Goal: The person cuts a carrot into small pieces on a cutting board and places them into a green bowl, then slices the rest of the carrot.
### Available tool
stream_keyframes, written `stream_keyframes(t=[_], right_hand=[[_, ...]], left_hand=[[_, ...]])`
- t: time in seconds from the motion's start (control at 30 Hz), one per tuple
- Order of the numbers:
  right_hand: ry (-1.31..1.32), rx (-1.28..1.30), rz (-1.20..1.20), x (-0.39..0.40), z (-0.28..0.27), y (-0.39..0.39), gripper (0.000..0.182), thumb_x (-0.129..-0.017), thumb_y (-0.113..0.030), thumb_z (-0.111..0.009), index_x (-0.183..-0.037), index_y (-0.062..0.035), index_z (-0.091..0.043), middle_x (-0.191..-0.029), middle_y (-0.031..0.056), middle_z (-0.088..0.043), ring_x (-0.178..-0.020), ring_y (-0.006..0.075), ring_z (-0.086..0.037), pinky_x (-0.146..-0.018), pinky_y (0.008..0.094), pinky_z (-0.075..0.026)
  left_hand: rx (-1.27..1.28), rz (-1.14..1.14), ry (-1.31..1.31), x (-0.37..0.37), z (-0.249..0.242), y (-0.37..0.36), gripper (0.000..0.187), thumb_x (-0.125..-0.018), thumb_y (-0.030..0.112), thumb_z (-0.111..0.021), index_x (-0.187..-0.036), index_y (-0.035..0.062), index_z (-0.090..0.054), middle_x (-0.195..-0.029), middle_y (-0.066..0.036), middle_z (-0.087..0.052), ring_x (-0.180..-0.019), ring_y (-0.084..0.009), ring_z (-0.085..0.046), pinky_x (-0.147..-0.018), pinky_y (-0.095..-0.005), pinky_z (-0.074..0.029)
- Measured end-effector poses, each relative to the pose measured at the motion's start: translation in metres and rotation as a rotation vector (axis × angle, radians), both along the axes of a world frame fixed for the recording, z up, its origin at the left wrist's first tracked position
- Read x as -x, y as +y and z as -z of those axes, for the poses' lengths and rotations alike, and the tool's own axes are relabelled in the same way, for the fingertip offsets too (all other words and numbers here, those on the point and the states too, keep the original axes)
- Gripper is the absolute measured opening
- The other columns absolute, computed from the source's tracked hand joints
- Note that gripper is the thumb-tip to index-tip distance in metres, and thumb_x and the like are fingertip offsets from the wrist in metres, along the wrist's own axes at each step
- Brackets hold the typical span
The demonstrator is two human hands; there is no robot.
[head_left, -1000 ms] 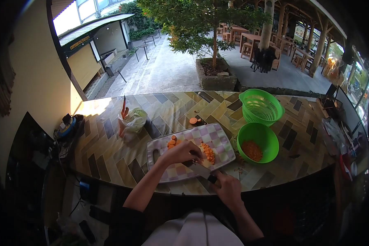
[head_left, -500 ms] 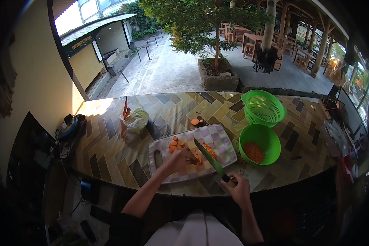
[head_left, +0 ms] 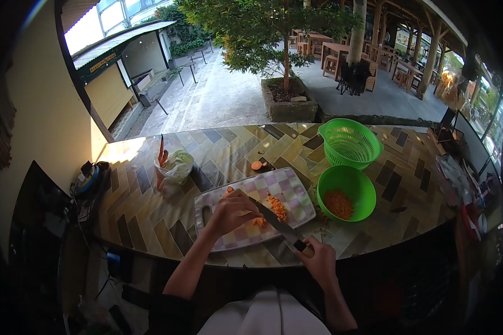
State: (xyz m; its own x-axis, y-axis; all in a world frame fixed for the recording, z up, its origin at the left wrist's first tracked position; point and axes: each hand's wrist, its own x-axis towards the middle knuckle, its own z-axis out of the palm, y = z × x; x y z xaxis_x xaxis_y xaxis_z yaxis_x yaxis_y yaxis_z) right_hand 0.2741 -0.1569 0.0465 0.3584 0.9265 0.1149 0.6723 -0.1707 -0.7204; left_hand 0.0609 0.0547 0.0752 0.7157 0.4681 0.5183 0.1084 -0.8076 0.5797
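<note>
My right hand (head_left: 318, 259) grips the handle of a kitchen knife (head_left: 282, 226), its blade slanting up and left over the cutting board (head_left: 293, 187). My left hand (head_left: 233, 213) is over the board's left half, fingers curled together right at the knife's tip end; what they hold, if anything, is hidden. Diced carrot (head_left: 276, 207) lies in a heap beyond the blade, with more small carrot pieces (head_left: 259, 222) near my left fingertips. A carrot slice (head_left: 229, 189) shows past my left knuckles, and that hand covers the area around it.
Right of the board stands a green bowl (head_left: 369, 192) with chopped carrot inside, and a green colander (head_left: 349, 142) behind it. A carrot end (head_left: 256, 165) lies beyond the board. A plastic bag (head_left: 178, 167) with carrots sits left on the tiled-pattern table (head_left: 145, 209).
My left hand has risen and moved left, now covering most of the carrot slices. The knife's tip has shifted left and down toward my left fingers.
</note>
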Motion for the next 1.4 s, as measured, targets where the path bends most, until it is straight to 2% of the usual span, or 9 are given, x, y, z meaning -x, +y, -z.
stream_keyframes(t=[0.03,0.2,0.3,0.5,0.63,0.83,0.97,1.17,1.4], right_hand=[[-0.015,-0.002,-0.012,0.0,-0.001,0.0,0.031,-0.078,-0.025,-0.081,-0.095,-0.0057,-0.064,-0.075,0.0152,-0.068,-0.074,0.036,-0.068,-0.065,0.0431,-0.051],[-0.172,-0.062,-0.092,0.0,-0.002,0.0,0.03,-0.074,-0.021,-0.081,-0.096,-0.008,-0.066,-0.075,0.0147,-0.067,-0.074,0.0351,-0.067,-0.065,0.0442,-0.051],[-0.177,-0.075,-0.104,0.001,-0.002,-0.002,0.03,-0.073,-0.02,-0.081,-0.096,-0.0086,-0.066,-0.075,0.0147,-0.067,-0.074,0.035,-0.067,-0.065,0.0441,-0.051],[-0.104,-0.053,-0.04,0.001,0.001,-0.007,0.029,-0.075,-0.02,-0.082,-0.095,-0.0053,-0.067,-0.075,0.0144,-0.068,-0.072,0.0314,-0.069,-0.066,0.0382,-0.052],[0.02,0.011,0.095,-0.008,0.01,-0.008,0.032,-0.075,-0.019,-0.084,-0.096,-0.0018,-0.066,-0.076,0.0149,-0.07,-0.073,0.0264,-0.072,-0.067,0.0343,-0.053],[0.165,-0.088,0.145,-0.01,0.014,-0.004,0.034,-0.074,-0.015,-0.085,-0.095,0.002,-0.065,-0.073,0.014,-0.068,-0.069,0.0201,-0.068,-0.066,0.0331,-0.052],[0.122,-0.064,0.104,-0.001,0.008,-0.004,0.034,-0.074,-0.015,-0.086,-0.095,0.0009,-0.065,-0.072,0.0128,-0.067,-0.068,0.0184,-0.066,-0.066,0.0321,-0.051],[0.162,-0.048,0.076,0.004,0.008,-0.009,0.034,-0.074,-0.016,-0.086,-0.094,0.0003,-0.065,-0.072,0.0119,-0.066,-0.068,0.0179,-0.066,-0.067,0.0314,-0.051],[0.207,-0.069,0.09,-0.005,0.016,-0.014,0.032,-0.075,-0.015,-0.085,-0.091,0.0017,-0.064,-0.074,0.0123,-0.067,-0.07,0.0173,-0.067,-0.068,0.0308,-0.052]], left_hand=[[-0.013,0.004,-0.017,-0.005,-0.006,-0.002,0.022,-0.074,0.013,-0.083,-0.094,0.0077,-0.078,-0.096,-0.006,-0.072,-0.093,-0.0234,-0.063,-0.08,-0.0344,-0.053],[-0.052,0.201,0.296,-0.024,-0.002,-0.003,0.022,-0.083,0.024,-0.076,-0.098,0.0084,-0.077,-0.097,-0.004,-0.073,-0.095,-0.0226,-0.064,-0.098,-0.0362,-0.043],[0.11,0.253,0.355,-0.026,0.009,0.007,0.016,-0.084,0.021,-0.076,-0.094,0.009,-0.077,-0.096,-0.006,-0.073,-0.093,-0.0228,-0.065,-0.093,-0.0356,-0.045],[0.194,-0.018,0.112,-0.016,-0.006,0.008,0.011,-0.082,0.012,-0.075,-0.092,0.0079,-0.078,-0.088,-0.005,-0.072,-0.087,-0.0222,-0.064,-0.083,-0.0355,-0.049],[0.031,-0.075,0.06,0.004,-0.008,0.012,0.013,-0.079,0.008,-0.076,-0.092,0.0077,-0.078,-0.088,-0.005,-0.072,-0.088,-0.0232,-0.063,-0.08,-0.0353,-0.05],[0.043,0.178,0.147,0.001,0.051,0.022,0.013,-0.074,0.006,-0.075,-0.087,0.0069,-0.078,-0.085,-0.003,-0.07,-0.087,-0.0245,-0.062,-0.079,-0.0356,-0.051],[0.164,0.036,0.26,0.001,0.06,0.021,0.015,-0.073,0.006,-0.076,-0.088,0.0046,-0.077,-0.1,-0.009,-0.069,-0.095,-0.025,-0.061,-0.084,-0.037,-0.051],[0.181,0.021,0.26,0.001,0.033,0.016,0.032,-0.075,0.005,-0.076,-0.107,0.0057,-0.074,-0.112,-0.012,-0.067,-0.109,-0.0279,-0.06,-0.095,-0.0372,-0.049],[0.148,0.225,0.409,-0.01,0.025,0.021,0.038,-0.078,0.001,-0.072,-0.115,0.0091,-0.072,-0.116,-0.012,-0.066,-0.117,-0.0279,-0.056,-0.101,-0.036,-0.044]])
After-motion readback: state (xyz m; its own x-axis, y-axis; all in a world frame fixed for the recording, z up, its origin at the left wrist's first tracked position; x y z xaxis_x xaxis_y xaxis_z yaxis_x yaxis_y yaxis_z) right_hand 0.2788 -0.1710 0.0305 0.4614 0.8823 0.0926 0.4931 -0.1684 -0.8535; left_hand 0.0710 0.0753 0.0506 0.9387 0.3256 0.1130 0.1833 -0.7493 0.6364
